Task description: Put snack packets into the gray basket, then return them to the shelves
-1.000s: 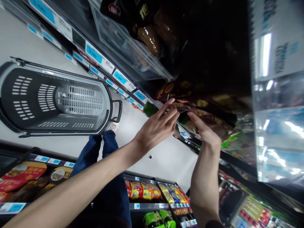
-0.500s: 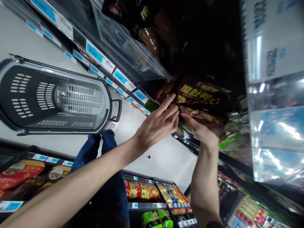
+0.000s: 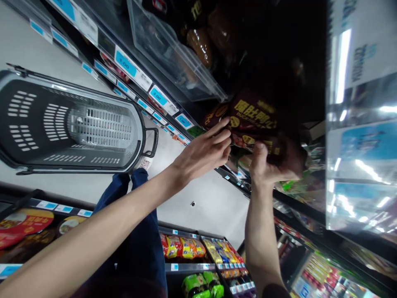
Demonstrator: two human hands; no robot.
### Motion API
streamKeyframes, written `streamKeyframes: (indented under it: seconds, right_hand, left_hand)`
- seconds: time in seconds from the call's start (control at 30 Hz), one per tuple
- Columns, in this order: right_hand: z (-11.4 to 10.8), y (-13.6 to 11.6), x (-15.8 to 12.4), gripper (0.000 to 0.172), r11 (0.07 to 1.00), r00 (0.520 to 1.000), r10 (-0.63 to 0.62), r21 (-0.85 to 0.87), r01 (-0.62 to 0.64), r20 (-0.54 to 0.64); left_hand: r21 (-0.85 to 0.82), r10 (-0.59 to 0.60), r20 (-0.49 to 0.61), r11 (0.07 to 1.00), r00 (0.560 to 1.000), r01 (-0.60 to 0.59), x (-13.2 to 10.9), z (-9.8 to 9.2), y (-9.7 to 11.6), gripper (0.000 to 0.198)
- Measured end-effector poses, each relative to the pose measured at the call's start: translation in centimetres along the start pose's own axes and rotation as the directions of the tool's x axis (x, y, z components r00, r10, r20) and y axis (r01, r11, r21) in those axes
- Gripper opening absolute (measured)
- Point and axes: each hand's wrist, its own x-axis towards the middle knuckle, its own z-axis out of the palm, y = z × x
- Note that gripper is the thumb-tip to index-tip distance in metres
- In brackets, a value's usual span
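Note:
Inside the dark shelf lies a dark maroon package (image 3: pixel 254 111) with yellow lettering. A second maroon packet (image 3: pixel 245 140) is against its lower edge. My right hand (image 3: pixel 276 163) grips this lower packet from the right, thumb on its face and the other fingers hidden in shadow. At the packages' left end is my left hand (image 3: pixel 212 151), its index finger reaching onto the dark surface and the other fingers curled at the edge. What lies under those curled fingers is hidden.
A clear plastic bin (image 3: pixel 176 58) with dark packs sits left of the packages. Price tags (image 3: pixel 133 68) line the shelf edge. A grey shopping basket (image 3: pixel 105 97) stands on the floor at left. Shelves with colourful packs (image 3: pixel 182 247) are below; a shiny plastic panel (image 3: pixel 359 165) is at right.
My right hand has shifted right, its thumb now lying on the lower packet's face. The packages have tilted slightly. My left hand stays near their left end.

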Motion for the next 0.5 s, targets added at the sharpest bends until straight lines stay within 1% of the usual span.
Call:
streamKeyframes:
  seconds: [0.03,0.07,0.1,0.13,0.17,0.23,0.27,0.3,0.33,0.37,0.43,0.47,0.5]
  right_hand:
    - [0.2,0.4,0.0,0.043,0.989,0.989,-0.137,-0.057,0.134,-0.049]
    - [0.4,0.8,0.0,0.044,0.959,0.962,-0.267,-0.112,0.259,-0.061]
    - [0.6,0.9,0.1,0.043,0.927,0.935,-0.354,-0.147,0.346,-0.031]
    - [0.6,0.9,0.2,0.042,0.9,0.915,-0.402,-0.173,0.401,0.027]
    - [0.6,0.8,0.2,0.041,0.884,0.905,-0.414,-0.196,0.426,0.101]
    - [0.2,0.4,0.4,0.043,0.874,0.896,-0.37,-0.233,0.426,0.247]
    - [0.0,0.2,0.4,0.046,0.873,0.889,-0.344,-0.246,0.421,0.301]
    - [-0.3,0.0,0.3,0.05,0.872,0.883,-0.328,-0.252,0.42,0.335]
    - [-0.5,0.0,0.2,0.055,0.873,0.883,-0.328,-0.249,0.419,0.336]
    - [-0.7,0.2,0.0,0.063,0.877,0.889,-0.345,-0.235,0.42,0.301]
    - [-1.0,0.8,-0.8,0.079,0.889,0.904,-0.404,-0.174,0.425,0.142]
    - [-1.2,1.2,-1.3,0.085,0.894,0.905,-0.422,-0.138,0.425,0.056]
    - [-1.3,1.6,-1.9,0.087,0.902,0.907,-0.422,-0.106,0.418,-0.01]
  left_hand:
    - [0.001,-0.002,-0.014,1.0,1.0,0.002,-0.1,0.1,0.1,0.028]
    - [0.0,-0.005,-0.029,1.0,1.0,0.005,-0.2,0.2,0.1,0.027]
    - [-0.006,-0.012,-0.045,1.0,0.999,0.011,-0.3,0.3,0.2,0.027]
    - [-0.017,-0.022,-0.061,1.0,0.998,0.021,-0.4,0.4,0.3,0.027]
    - [-0.034,-0.037,-0.078,0.999,0.996,0.035,-0.4,0.5,0.4,0.028]
    - [-0.088,-0.074,-0.108,0.994,0.991,0.065,-0.5,0.6,0.3,0.03]
    - [-0.12,-0.084,-0.117,0.99,0.99,0.069,-0.4,0.6,0.1,0.031]
    - [-0.148,-0.079,-0.12,0.987,0.99,0.061,-0.4,0.6,-0.1,0.031]
    - [-0.166,-0.058,-0.116,0.985,0.992,0.038,-0.3,0.6,-0.3,0.031]
    - [-0.172,-0.026,-0.105,0.985,0.994,0.008,-0.3,0.6,-0.6,0.03]
    - [-0.14,0.051,-0.074,0.988,0.996,-0.061,-0.2,0.6,-1.3,0.029]
    - [-0.116,0.083,-0.064,0.989,0.994,-0.09,-0.1,0.6,-1.6,0.03]
    - [-0.107,0.103,-0.062,0.988,0.993,-0.109,-0.1,0.7,-1.9,0.032]
